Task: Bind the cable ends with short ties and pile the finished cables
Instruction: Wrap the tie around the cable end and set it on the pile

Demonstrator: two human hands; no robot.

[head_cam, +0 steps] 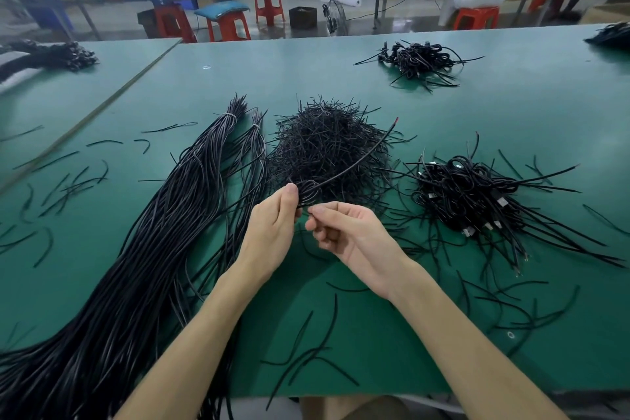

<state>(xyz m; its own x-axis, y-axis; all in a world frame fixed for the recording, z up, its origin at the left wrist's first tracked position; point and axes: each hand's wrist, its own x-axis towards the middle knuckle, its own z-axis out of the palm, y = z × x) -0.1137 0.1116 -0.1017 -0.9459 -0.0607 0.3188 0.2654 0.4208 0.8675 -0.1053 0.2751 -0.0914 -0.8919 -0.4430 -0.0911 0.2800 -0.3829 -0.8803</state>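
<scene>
Above the green table (pixel 443 106), my left hand (pixel 272 228) curls round a coiled cable (pixel 308 190); my right hand (pixel 347 235) pinches a short tie (pixel 302 205) between thumb and forefinger.

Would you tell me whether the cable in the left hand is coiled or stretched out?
Coiled: the left hand grips the cable gathered in small loops, only one end sticking out toward the upper right.

Bright, even, diffuse light from overhead. Soft shadow on the surface (pixel 443 106) just below left grip (pixel 272 228) and right grip (pixel 351 235), between the forearms. Sharp at both grips. Room far beyond them hazy, washed out. Wide-angle bowing at frame edges. Cable bundle (pixel 143 249) left of the grips shows grey sheen.
</scene>
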